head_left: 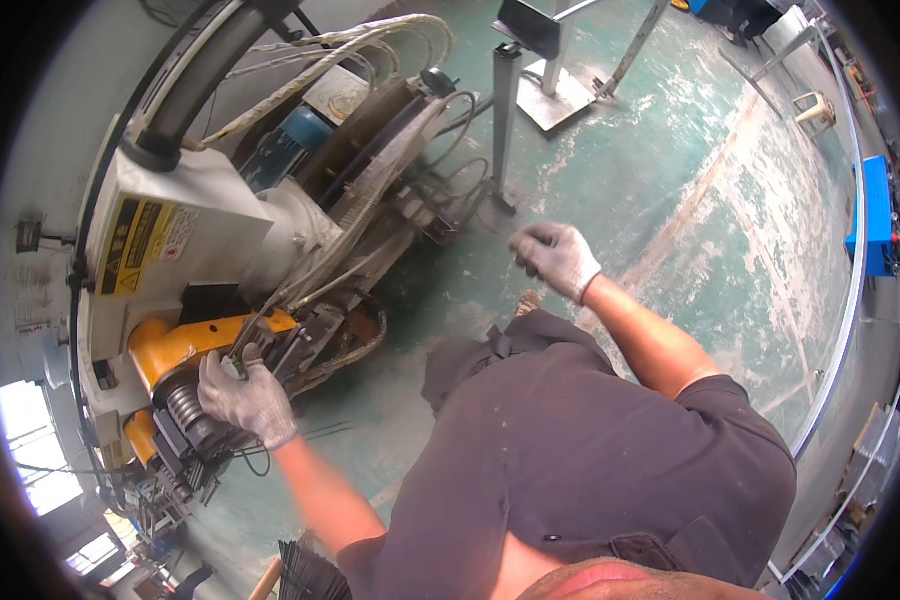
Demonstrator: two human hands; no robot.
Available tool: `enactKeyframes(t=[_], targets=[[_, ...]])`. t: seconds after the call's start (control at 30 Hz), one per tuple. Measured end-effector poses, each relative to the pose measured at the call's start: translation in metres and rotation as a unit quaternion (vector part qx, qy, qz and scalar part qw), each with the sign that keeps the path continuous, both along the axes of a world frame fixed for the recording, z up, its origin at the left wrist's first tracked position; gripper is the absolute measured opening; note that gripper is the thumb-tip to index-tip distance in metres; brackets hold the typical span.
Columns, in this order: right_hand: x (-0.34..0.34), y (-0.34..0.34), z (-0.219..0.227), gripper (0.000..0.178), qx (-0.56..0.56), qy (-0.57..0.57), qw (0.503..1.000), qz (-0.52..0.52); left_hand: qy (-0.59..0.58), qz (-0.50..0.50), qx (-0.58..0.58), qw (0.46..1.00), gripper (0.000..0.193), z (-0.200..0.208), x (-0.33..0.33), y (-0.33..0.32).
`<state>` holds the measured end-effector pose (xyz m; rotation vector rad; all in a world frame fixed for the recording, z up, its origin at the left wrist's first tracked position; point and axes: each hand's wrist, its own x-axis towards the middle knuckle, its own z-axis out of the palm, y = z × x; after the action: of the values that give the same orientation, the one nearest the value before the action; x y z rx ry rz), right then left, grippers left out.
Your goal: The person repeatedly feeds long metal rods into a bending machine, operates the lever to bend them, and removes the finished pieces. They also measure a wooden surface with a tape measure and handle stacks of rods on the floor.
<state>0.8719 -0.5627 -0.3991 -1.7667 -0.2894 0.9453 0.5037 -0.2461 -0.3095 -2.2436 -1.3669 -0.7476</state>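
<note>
My left hand (242,396), in a pale knitted glove, is at the bending head of a large machine (200,215). Its thumb and forefinger stand apart, beside the yellow arm (190,345) and the ridged metal cylinder (192,412). I see nothing held in it, though part of the palm side is hidden. Thin dark rods (320,432) stick out of the machine just below that hand. My right hand (558,258), gloved too and grey at the fingertips, hangs in the air over the floor. Its fingers are curled in, with nothing visible in them.
Hoses and cables (370,40) loop over the machine, next to a blue motor (295,140). Ahead stands a grey metal post (506,120) near a stand's base plate (553,98). A bundle of thin black rods (315,572) is at the lower left. A stool (815,108) stands far right.
</note>
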Motion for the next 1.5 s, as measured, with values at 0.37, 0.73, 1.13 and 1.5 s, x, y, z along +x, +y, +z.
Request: enactKeyframes(t=[0.37,0.73,1.13,1.5], targets=[[0.249,0.014,0.046,0.028,0.100,-0.162,0.977,-0.101,-0.332,-0.253,-0.469,0.778,0.053,-0.010,0.273,-0.097],[0.460,0.075,0.079,0.030,0.017,-0.403,0.904,0.143,-0.313,-0.304,-0.617,0.655,0.071,-0.040,0.499,-0.088],[0.554,0.251,-0.028,0.063,0.003,-0.278,0.608,0.744,-0.295,-0.025,-0.575,0.763,0.077,-0.004,0.624,-0.143],[0.485,0.250,-0.114,0.038,0.096,-0.137,0.727,0.666,-0.381,0.142,-0.546,0.732,0.062,-0.005,0.686,-0.166]])
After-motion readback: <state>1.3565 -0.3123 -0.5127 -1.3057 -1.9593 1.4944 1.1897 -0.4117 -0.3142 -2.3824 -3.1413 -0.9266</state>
